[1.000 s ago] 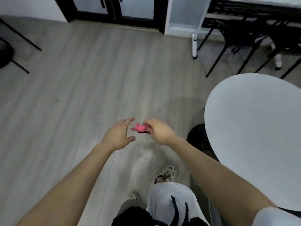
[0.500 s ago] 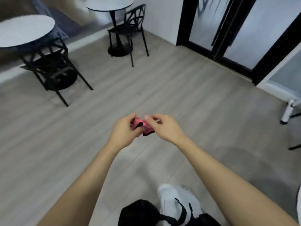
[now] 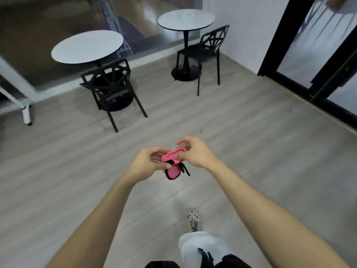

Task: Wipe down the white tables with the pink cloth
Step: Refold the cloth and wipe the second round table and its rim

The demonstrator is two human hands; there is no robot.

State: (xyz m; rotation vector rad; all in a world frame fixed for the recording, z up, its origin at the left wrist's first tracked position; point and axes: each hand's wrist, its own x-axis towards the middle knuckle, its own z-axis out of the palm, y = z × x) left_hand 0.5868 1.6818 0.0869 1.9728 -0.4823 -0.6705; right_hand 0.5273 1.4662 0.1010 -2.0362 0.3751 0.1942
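Above the floor (image 3: pixel 251 132), well apart from either desk: holds the pink cloth (image 3: pixel 172 167) bunched in mid-air between both hands. Grips the cloth's left side with the left hand (image 3: pixel 146 165), thumb and fingers curled round it. Pinches the upper fold with the right hand (image 3: pixel 195 153), thumb against forefinger. Leaves a black-trimmed flap and a black loop hanging below the hands.

Progress, as a judgement:
- No wiping under way; no contact between cloth and any desk top.
- Appears to be a transit and cloth-preparation step: walking, one shoe (image 3: pixel 194 221) forward, while rearranging the cloth.
- Faces two round white desks ahead, the near desk (image 3: pixel 87 46) to the left and the far desk (image 3: pixel 186 19) in the corner by the wall, each with a black chair (image 3: pixel 110 88) beside it.
- Cannot tell from here whether either top is already wiped.
- Remaining: reach a desk edge, spread the cloth, wipe each top.

Compared with the earlier frames:
- One second back: shows a large white desk at the right of the view, now out of view; shows the right hand alone holding the cloth, the left hand spread beside it.
- Half a second back: shows both hands closed tight on the cloth, with the two desks farther off at the upper left.
- Now: brings both desks nearer and more central; loosens the cloth, lower flap exposed.
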